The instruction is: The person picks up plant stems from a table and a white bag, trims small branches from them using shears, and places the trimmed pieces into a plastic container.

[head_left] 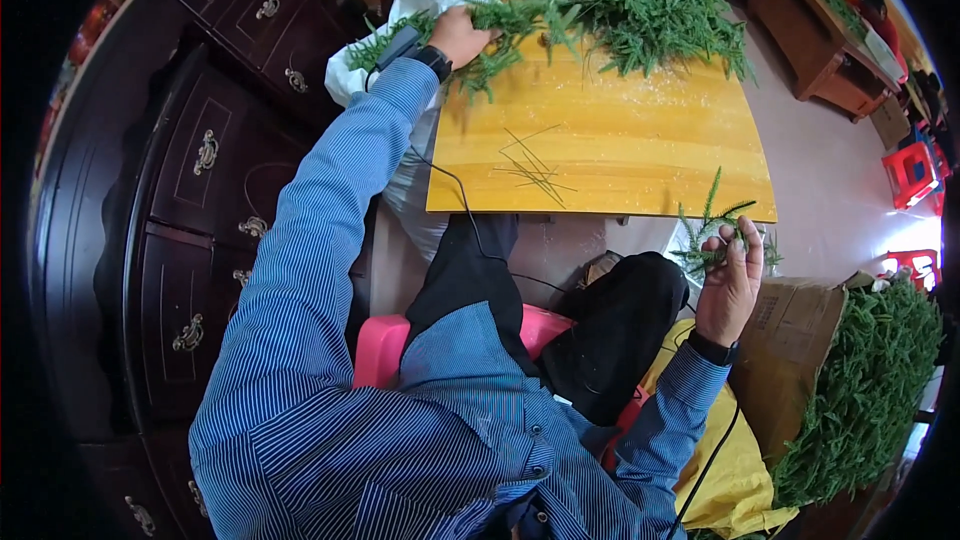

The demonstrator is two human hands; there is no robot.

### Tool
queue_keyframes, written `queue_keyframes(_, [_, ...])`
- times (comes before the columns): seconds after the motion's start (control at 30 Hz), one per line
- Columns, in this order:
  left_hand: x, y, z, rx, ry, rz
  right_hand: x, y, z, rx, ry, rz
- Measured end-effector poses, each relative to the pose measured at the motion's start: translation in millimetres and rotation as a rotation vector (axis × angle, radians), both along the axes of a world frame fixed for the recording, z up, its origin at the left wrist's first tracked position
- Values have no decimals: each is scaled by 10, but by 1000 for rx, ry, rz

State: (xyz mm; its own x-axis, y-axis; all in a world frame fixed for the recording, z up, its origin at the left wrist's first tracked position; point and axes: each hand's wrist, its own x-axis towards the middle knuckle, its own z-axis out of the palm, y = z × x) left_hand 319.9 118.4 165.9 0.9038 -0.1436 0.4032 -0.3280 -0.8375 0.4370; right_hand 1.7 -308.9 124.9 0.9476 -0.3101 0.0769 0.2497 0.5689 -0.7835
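My left hand reaches to the far left corner of the table, its fingers closed around feathery green artificial pine sprigs that stick out on both sides of it. Part of the grip is hidden behind the back of the hand. Just beside it, a white sack holds more greenery. Off the table's near right corner, my right hand pinches a small branched pine sprig between thumb and fingers. A large heap of the same green sprigs covers the far part of the table.
Several thin dark wires lie loose on the yellow table. A dark wooden cabinet stands close on the left. At my right are a cardboard box, a large mass of greenery and a yellow sack.
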Motion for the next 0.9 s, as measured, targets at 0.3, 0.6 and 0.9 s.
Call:
queue_keyframes(0.3, [-741,-1059,573,-541,301,-343,-40,-54,-8,-33,33,-35])
queue_keyframes(0.6, [-1461,-2182,436,-623,432,-636,-37,8,122,58,-39,-120])
queue_keyframes(0.9, [-1752,-2622,83,-316,286,-997,0,-63,-53,79,58,-186])
